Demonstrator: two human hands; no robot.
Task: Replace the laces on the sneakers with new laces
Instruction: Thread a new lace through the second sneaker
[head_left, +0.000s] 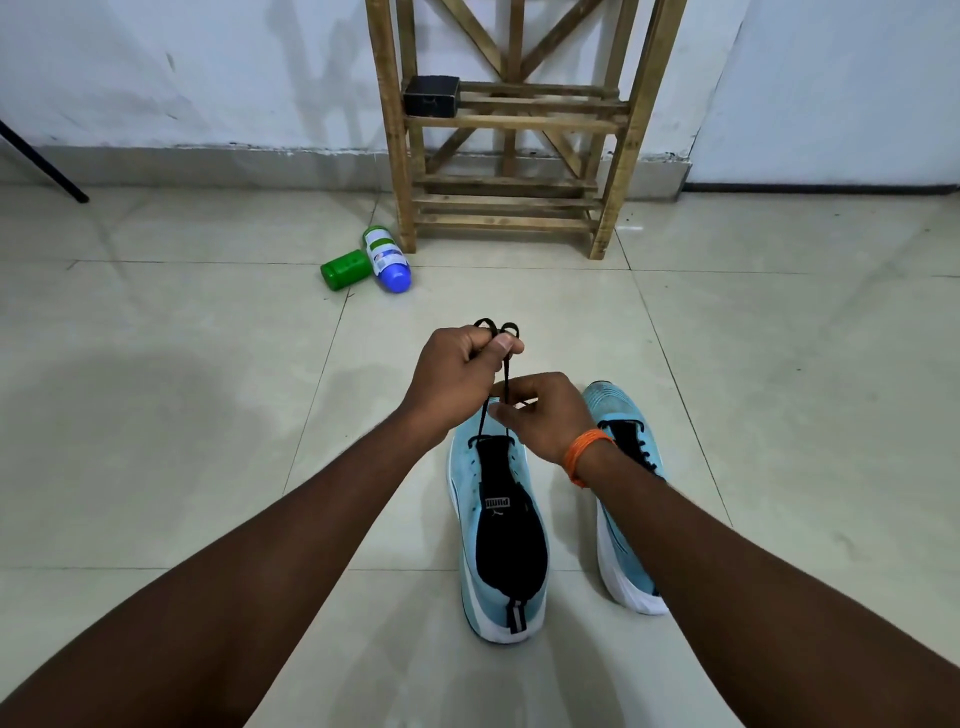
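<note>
A: Shoe & lace, where?

B: The near sneaker (498, 545) is set on the floor tiles (208, 467), heel toward the body. The black lace (505, 375) is seen only at the toe-end eyelets; the rest are bare. Both strands are drawn up & away from there.

A: Hands?

B: Both strands are pinched by the right hand (545, 415) (orange band (584, 452)) just above the tongue. Further out, the left hand (457, 364) is fisted round the lace, w/ loops poking past the thumb.

A: Step?

B: Can't be told: last eyelets being cleared or first pair just threaded. Either way the strands should be kept taut & untwisted. If pulled out, one side should be drawn at a time so nothing snags. If laced, the ends should be evened before the next pair is crossed. The shoe isn't held down, so pulls should be gentle.

A: Other shoe?

B: The 2nd sneaker (618, 410), just beside, is laced in black and partly hidden by the right forearm.

A: Beyond?

B: A green bottle (345, 267) & a white-blue bottle (387, 260) are lying touching. A wooden rack (509, 124) w/ a black box (431, 95) is by the wall. Not needed.
</note>
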